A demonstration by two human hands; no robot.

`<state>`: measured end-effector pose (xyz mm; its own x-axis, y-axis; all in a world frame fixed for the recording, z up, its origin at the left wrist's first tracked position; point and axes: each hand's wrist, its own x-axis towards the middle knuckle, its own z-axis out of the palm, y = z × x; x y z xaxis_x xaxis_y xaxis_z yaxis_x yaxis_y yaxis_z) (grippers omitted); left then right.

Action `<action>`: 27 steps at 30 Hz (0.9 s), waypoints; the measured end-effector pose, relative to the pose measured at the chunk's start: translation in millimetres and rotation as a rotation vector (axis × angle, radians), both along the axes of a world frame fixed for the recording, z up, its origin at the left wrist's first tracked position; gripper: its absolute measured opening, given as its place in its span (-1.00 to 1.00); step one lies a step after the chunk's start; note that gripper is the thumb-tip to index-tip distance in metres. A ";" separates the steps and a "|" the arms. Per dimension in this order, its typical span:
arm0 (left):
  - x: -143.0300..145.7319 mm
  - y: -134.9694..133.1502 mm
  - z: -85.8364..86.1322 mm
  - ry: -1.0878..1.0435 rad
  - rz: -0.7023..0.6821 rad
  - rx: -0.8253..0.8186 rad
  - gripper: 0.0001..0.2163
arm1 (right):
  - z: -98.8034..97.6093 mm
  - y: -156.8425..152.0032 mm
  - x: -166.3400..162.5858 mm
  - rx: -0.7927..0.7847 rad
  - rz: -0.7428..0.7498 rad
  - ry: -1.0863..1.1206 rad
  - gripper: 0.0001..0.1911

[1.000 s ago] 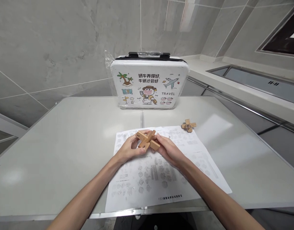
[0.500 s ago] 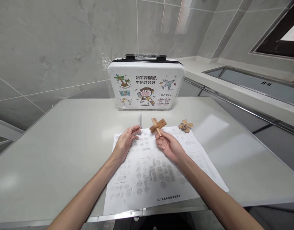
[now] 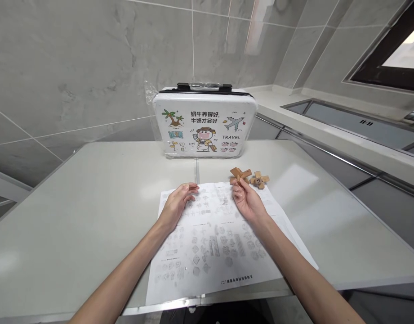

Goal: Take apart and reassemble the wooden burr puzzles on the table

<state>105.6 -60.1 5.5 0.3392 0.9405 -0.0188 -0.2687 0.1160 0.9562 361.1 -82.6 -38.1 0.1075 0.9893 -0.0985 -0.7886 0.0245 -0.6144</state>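
Your left hand (image 3: 175, 204) and right hand (image 3: 249, 202) are bare; your forearms (image 3: 132, 265) are uncovered too, as far as they show.

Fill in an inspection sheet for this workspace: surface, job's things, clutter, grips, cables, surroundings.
Surface: pale table, seam down the middle; printed diagram sheet at the near edge.
Job's things: wooden cross puzzle, held; second wooden puzzle lying beside it by the sheet's far corner.
Clutter: white cartoon case upright at the far edge.
Grips: right hand pinches the wooden cross puzzle by fingertips; left hand open, empty, over the sheet.
Cables: nothing seen.
Surroundings: grey tiled wall; ledge and window at right.
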 end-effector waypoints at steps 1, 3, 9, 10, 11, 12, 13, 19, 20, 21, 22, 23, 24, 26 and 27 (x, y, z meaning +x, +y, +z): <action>-0.2 0.0 0.3 0.000 -0.004 0.000 -0.57 | 0.5 -0.2 -0.4 -0.025 -0.014 0.027 -0.84; -0.5 -0.2 1.2 0.010 -0.017 0.004 -0.56 | 3.0 -0.7 -1.0 -0.087 -0.038 0.076 -0.91; -0.8 -0.6 3.4 0.040 -0.042 0.012 -0.54 | 17.4 -1.3 0.3 -0.213 -0.048 0.256 -0.81; -0.8 -0.5 3.3 0.037 -0.044 0.012 -0.54 | 19.5 -1.3 0.5 -0.218 -0.051 0.273 -0.80; -0.9 -0.4 3.3 0.035 -0.047 0.012 -0.53 | 21.0 -1.4 0.7 -0.221 -0.054 0.284 -0.80; -0.9 -0.3 3.2 0.033 -0.049 0.013 -0.53 | 22.1 -1.4 0.8 -0.222 -0.058 0.292 -0.80; -1.1 -0.3 3.1 0.033 -0.051 0.013 -0.53 | 22.8 -1.5 0.9 -0.223 -0.061 0.297 -0.80; -2.2 0.1 2.1 0.043 -0.064 0.022 -0.53 | 21.6 -3.4 -3.6 -0.188 -0.049 0.242 -0.92; -2.3 0.2 1.7 0.053 -0.065 0.024 -0.53 | 21.4 -4.5 -6.3 -0.175 -0.029 0.199 -0.97; -2.2 0.2 1.3 0.070 -0.065 0.028 -0.53 | 21.4 -6.0 -9.7 -0.161 -0.003 0.141 -0.92; -2.0 0.1 1.0 0.093 -0.063 0.033 -0.54 | 21.6 -7.8 -13.7 -0.145 0.028 0.067 -0.85; -1.5 -0.1 0.8 0.121 -0.057 0.043 -0.56 | 22.2 -9.9 -18.1 -0.127 0.065 -0.019 -0.79; -0.8 -0.6 0.9 0.153 -0.049 0.059 -0.58 | 23.0 -12.1 -22.7 -0.107 0.099 -0.115 -0.75; 1.2 -2.0 1.8 0.223 -0.036 0.101 -0.64 | 25.1 -16.6 -31.4 -0.068 0.147 -0.302 -0.68; 2.4 -2.9 2.6 0.256 -0.034 0.121 -0.65 | 26.4 -18.5 -35.1 -0.055 0.159 -0.383 -0.65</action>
